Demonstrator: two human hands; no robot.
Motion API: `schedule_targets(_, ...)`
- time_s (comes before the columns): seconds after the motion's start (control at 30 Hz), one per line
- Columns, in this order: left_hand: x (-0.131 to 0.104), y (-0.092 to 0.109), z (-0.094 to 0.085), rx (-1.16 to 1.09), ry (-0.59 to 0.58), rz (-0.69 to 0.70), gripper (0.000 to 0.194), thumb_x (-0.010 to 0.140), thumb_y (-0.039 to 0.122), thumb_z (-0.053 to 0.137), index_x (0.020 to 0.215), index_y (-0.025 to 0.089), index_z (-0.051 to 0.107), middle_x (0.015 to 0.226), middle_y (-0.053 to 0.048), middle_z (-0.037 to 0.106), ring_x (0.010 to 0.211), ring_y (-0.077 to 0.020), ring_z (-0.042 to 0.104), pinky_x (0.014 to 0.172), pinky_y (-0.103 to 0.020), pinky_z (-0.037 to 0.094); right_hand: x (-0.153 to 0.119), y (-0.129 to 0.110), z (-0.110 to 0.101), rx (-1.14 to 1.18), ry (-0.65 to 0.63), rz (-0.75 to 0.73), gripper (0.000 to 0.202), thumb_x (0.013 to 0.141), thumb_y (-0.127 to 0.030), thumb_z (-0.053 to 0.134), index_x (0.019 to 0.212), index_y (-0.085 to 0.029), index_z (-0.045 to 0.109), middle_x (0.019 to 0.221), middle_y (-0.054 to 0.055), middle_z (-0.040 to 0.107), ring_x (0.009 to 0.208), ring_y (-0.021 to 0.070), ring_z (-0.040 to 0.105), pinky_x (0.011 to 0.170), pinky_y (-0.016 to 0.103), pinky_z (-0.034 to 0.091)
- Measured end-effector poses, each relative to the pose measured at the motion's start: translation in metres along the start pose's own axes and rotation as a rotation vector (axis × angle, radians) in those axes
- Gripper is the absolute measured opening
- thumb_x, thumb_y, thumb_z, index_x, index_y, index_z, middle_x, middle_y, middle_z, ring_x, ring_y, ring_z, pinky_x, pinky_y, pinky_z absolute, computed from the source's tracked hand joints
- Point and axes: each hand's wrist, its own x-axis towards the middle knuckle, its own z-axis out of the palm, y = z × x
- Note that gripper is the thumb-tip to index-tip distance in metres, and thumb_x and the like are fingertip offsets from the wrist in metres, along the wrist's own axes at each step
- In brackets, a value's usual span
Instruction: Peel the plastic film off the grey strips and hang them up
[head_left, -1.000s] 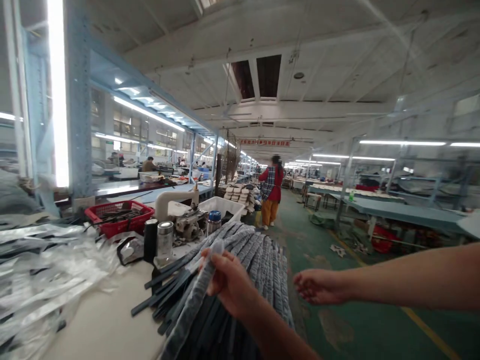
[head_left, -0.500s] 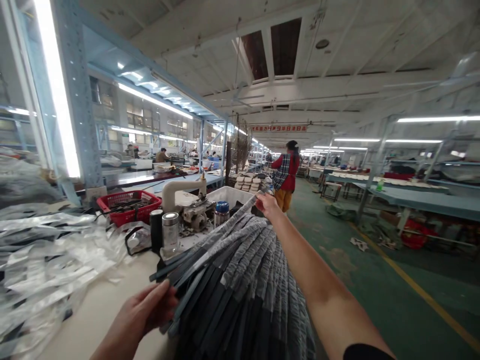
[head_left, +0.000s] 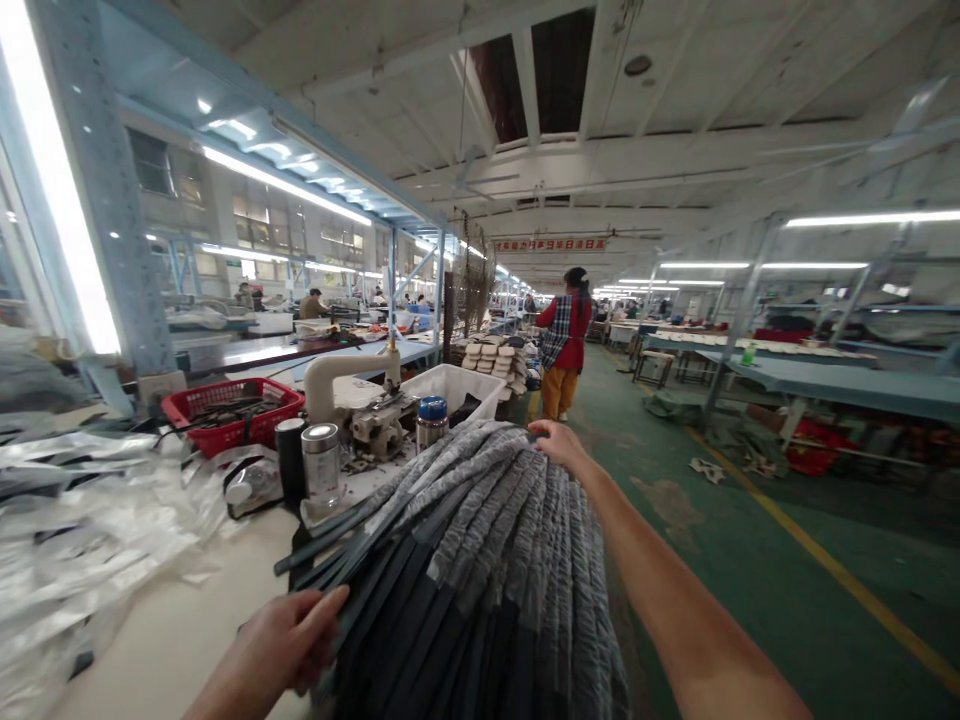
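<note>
A thick bundle of dark and grey gathered fabric strips [head_left: 480, 520] lies draped over the table's edge in front of me. My right hand [head_left: 559, 445] is at the far top of the bundle, its fingers pinched on the end of a strip. Beside the bundle's near left side is my left hand [head_left: 296, 635], fingers curled with thumb against them, close to the dark strip ends; what it holds, if anything, is hidden.
On the table [head_left: 195, 630] lie white and dark strips [head_left: 112, 520], a red basket [head_left: 232, 412], a black bottle [head_left: 290, 462], a glass jar [head_left: 321, 462], a blue-lidded jar [head_left: 432, 422], a sewing machine [head_left: 330, 385] and a white bin [head_left: 480, 385]. A person [head_left: 564, 340] stands beyond.
My right hand has lowered slightly and moved right, and the strip it holds now lies down along the bundle. My left hand has shifted a little down and left. The view has turned slightly.
</note>
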Motion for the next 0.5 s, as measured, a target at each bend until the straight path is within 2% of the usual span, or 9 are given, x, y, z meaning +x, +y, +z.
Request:
schedule_targets(0.03,0.0,-0.001,-0.006,0.143,0.073,0.078,0.046,0.079,0.065,0.049,0.065,0.022,0.06,0.06,-0.004,0.064,0.057,-0.023,0.063,0.057,-0.032,0.047,-0.005,0.003,-0.002,-0.076,-0.037,-0.059,0.022,0.092,-0.029,0.064,0.11,-0.015,0.064,0.118,0.008,0.064,0.108,0.0237,0.061,0.094,0.047,0.052)
schedule_targets(0.1,0.005,-0.002,-0.014,0.354,0.239,0.197,0.039,0.082,0.058,0.045,0.088,0.026,0.066,0.086,-0.005,0.072,0.082,-0.028,0.067,0.078,-0.039,0.05,-0.013,0.003,0.0,-0.212,-0.088,-0.163,0.023,0.091,-0.028,0.066,0.11,-0.016,0.064,0.124,0.008,0.062,0.116,0.0255,0.057,0.1,0.05,0.047)
schedule_targets(0.17,0.014,-0.004,-0.015,0.429,0.347,0.26,0.047,0.082,0.052,0.043,0.116,0.026,0.061,0.114,-0.008,0.069,0.107,-0.0309,0.062,0.096,-0.043,0.045,-0.018,-0.001,0.006,-0.325,-0.095,-0.232,0.026,0.092,-0.028,0.065,0.115,-0.017,0.063,0.13,0.009,0.058,0.118,0.0262,0.055,0.102,0.05,0.046)
schedule_targets(0.2,0.019,-0.005,-0.013,0.436,0.361,0.286,0.053,0.08,0.05,0.043,0.125,0.023,0.057,0.123,-0.01,0.065,0.116,-0.0314,0.058,0.102,-0.044,0.042,-0.019,-0.005,0.01,-0.371,-0.086,-0.254,0.027,0.093,-0.028,0.063,0.118,-0.017,0.062,0.132,0.009,0.056,0.118,0.0262,0.055,0.101,0.05,0.046)
schedule_targets(0.27,0.029,-0.007,-0.005,0.431,0.321,0.307,0.064,0.078,0.047,0.045,0.133,0.016,0.05,0.133,-0.014,0.059,0.126,-0.0313,0.051,0.109,-0.045,0.037,-0.019,-0.011,0.017,-0.446,-0.06,-0.281,0.027,0.095,-0.027,0.06,0.12,-0.019,0.06,0.133,0.009,0.055,0.114,0.0252,0.057,0.098,0.049,0.048)
schedule_targets(0.33,0.034,-0.01,0.005,0.38,0.25,0.269,0.071,0.076,0.048,0.046,0.137,0.012,0.046,0.134,-0.016,0.059,0.128,-0.031,0.051,0.11,-0.045,0.036,-0.018,-0.018,0.02,-0.498,-0.045,-0.305,0.025,0.096,-0.028,0.058,0.12,-0.019,0.06,0.13,0.009,0.057,0.109,0.0236,0.06,0.095,0.047,0.051)
schedule_targets(0.5,0.03,-0.016,0.015,0.224,0.158,0.223,0.074,0.076,0.052,0.05,0.136,0.01,0.047,0.132,-0.017,0.061,0.127,-0.0319,0.052,0.11,-0.045,0.037,-0.012,-0.041,0.021,-0.546,-0.029,-0.4,0.022,0.097,-0.026,0.056,0.118,-0.018,0.061,0.125,0.008,0.06,0.103,0.0217,0.062,0.089,0.043,0.054)
